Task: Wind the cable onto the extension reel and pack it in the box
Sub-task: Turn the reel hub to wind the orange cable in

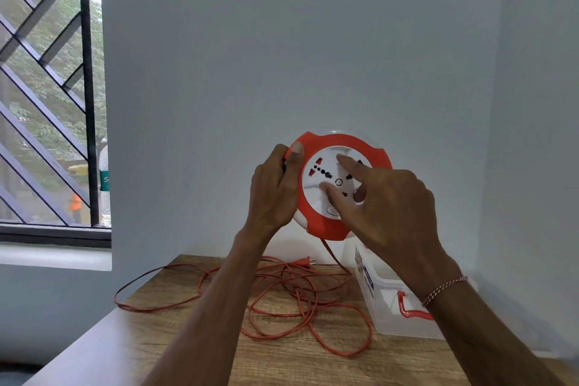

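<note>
Nearest, on the wooden table: orange cable lies almost wholly unwound, in loose overlapping loops spread from left edge to beside the box, plug at the far side of the heap, prongs pointing right. Judged: winding barely begun, if at all; nearly the full length left to take up, then packing. Clear plastic box with red latch stands at right on the table, open top, nothing seen inside it. Above, held in the air clear of the table: extension reel, flat disc, socket face turned toward the camera, axle pointing roughly at the viewer; one cable strand drops from its lower edge to the heap. Left hand grips the orange rim, thumb over the front. Right hand rests fingertips on the white centre face, fingers partly extended, pressing rather than clasping, apparently to turn it.
</note>
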Available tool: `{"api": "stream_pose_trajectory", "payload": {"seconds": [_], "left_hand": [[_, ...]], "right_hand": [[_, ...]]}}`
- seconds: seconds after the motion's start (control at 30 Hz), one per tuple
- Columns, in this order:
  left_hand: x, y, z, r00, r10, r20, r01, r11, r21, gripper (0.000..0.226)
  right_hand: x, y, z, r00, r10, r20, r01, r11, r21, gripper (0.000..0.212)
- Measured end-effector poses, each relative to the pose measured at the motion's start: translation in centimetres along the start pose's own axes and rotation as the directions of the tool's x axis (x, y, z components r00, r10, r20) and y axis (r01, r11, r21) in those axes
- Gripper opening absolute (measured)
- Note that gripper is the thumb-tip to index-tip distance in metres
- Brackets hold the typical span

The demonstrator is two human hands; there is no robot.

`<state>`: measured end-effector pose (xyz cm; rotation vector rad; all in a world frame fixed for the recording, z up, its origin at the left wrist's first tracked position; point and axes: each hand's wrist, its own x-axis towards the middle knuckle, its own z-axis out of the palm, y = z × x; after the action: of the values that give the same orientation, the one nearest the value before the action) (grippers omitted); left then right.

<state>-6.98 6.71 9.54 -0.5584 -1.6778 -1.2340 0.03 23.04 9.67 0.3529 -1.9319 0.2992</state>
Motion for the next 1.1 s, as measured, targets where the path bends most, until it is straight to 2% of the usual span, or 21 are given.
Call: {"api": "stream_pose_trajectory", "payload": {"seconds": [0.1,0.17,0.27,0.33,0.47,0.57,0.73,0.87,0.97,1.1], "left_hand": [[0.0,0.1,-0.1,1.0,-0.014,0.014,0.014,1.0,-0.016,0.029],[0.0,0.0,-0.1,1.0,-0.014,0.01,0.014,1.0,-0.023,0.031],[0.0,-0.1,-0.2,1.0,-0.016,-0.001,0.016,0.999,-0.028,0.033],[0.1,0.0,-0.2,1.0,-0.005,-0.011,0.005,0.999,-0.032,0.032],[0.1,0.1,-0.2,1.0,0.009,-0.006,-0.009,0.999,-0.04,0.028],[0.0,0.2,-0.2,1.0,0.019,-0.008,-0.019,0.999,-0.044,0.028],[0.0,0.3,-0.1,1.0,0.024,0.015,-0.023,0.999,-0.034,0.023],[0.0,0.0,0.1,1.0,0.015,0.008,-0.015,1.0,-0.018,0.039],[0.0,-0.1,0.1,1.0,0.013,0.005,-0.013,0.999,-0.037,0.042],[0.1,-0.1,0.0,1.0,0.012,-0.001,-0.012,0.999,-0.037,0.043]], "right_hand": [[0.1,0.0,-0.2,1.0,-0.014,0.005,0.014,0.999,0.039,0.054],[0.3,0.1,-0.5,0.999,-0.048,0.006,0.047,0.998,0.045,0.048],[0.4,0.4,-0.8,0.99,-0.132,-0.049,0.135,0.989,0.057,0.031],[0.5,0.5,-0.9,0.98,-0.195,-0.029,0.196,0.979,0.048,0.022],[0.6,-0.1,-1.1,0.964,-0.195,0.183,0.191,0.981,0.038,0.038],[0.4,-0.5,-1.1,0.955,-0.186,0.232,0.191,0.982,0.0,0.051],[0.2,-0.5,-0.9,0.962,-0.18,0.205,0.19,0.981,-0.032,0.053],[0.0,0.2,-0.7,0.972,-0.17,0.162,0.18,0.982,-0.051,0.054],[-0.1,0.4,-0.6,0.99,-0.107,0.091,0.114,0.99,-0.08,0.054],[0.2,0.0,-0.6,1.0,-0.007,-0.01,0.007,1.0,0.017,0.051]]}}
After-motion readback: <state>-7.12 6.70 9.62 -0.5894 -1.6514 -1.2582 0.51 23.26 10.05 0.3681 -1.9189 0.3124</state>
